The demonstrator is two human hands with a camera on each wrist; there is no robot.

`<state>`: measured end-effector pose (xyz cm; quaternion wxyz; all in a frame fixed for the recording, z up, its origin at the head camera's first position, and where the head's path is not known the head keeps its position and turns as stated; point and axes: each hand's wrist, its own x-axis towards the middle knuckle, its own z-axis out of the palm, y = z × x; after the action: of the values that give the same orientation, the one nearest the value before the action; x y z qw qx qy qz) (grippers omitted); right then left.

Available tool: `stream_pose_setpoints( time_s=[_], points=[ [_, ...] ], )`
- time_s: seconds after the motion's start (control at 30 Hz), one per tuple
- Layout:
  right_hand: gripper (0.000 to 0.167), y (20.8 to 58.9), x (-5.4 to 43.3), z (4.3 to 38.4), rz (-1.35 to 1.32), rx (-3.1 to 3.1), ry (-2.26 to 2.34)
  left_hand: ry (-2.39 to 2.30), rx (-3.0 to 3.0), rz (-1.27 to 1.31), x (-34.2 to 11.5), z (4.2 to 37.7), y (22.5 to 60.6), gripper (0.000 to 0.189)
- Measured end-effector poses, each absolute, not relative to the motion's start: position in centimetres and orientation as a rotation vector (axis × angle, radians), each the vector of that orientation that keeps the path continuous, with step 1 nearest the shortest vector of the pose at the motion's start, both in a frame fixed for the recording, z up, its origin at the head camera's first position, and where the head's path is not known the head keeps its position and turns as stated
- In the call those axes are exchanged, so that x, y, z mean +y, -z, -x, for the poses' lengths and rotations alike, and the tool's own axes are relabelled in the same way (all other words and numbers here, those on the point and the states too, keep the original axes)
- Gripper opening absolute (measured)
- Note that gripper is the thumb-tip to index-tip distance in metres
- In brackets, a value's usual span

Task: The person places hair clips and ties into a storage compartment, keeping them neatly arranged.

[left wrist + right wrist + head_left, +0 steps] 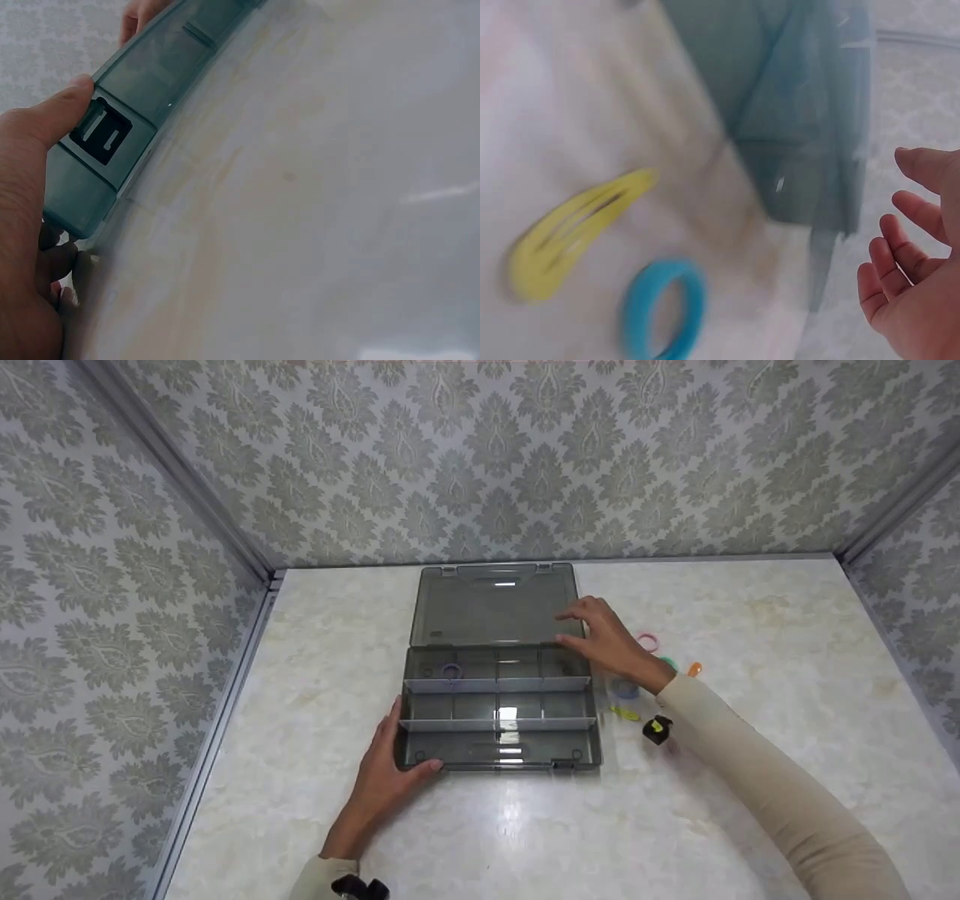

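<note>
A grey see-through plastic storage box (pixel 499 746) lies with its hinged lid (pixel 487 607) folded back flat. Two clear dividers cross it, making three long rows. One purple hair tie (pixel 451 671) sits in the back row, left of centre. My left hand (pixel 382 776) holds the front left corner, thumb on the front wall (pixel 142 82) and fingers along the left side. Above the lid's right edge hovers my right hand (pixel 604 637), fingers loosely bent, thumb and index apart, nothing between them. In the right wrist view that hand (pixel 919 262) is beside the box.
Right of the box lie a yellow snap hair clip (pixel 577 232), a blue hair tie (pixel 664 307), a pink hair tie (pixel 647 642), a partly covered green item (pixel 667 662) and an orange clip (pixel 695 668). A patterned wall (pixel 495 457) stands behind the table.
</note>
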<state>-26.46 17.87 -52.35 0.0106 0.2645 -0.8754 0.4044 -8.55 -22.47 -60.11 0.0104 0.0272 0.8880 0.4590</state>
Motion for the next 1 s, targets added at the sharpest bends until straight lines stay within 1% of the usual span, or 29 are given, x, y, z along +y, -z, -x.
stream_pose_setpoints(
  time_s=[0.27, 0.57, 0.83, 1.0],
  points=[
    [0.033, 54.2, 21.7, 26.0, -0.646, -2.701, -1.346, -1.419, 2.766, -0.076, -22.6, 8.5, 60.0, 0.119],
    [0.036, 56.0, 25.3, 25.2, -0.435, -2.728, -1.403, -1.428, 2.763, -0.082, -22.5, 8.5, 60.0, 0.119],
    [0.036, 56.6, 27.5, 24.6, -0.288, -2.731, -1.404, -1.433, 2.767, -0.093, -22.5, 8.5, 60.1, 0.118],
    [0.034, 56.7, 28.4, 24.4, -0.259, -2.701, -1.366, -1.438, 2.781, -0.110, -22.4, 8.5, 60.1, 0.118]
  ],
)
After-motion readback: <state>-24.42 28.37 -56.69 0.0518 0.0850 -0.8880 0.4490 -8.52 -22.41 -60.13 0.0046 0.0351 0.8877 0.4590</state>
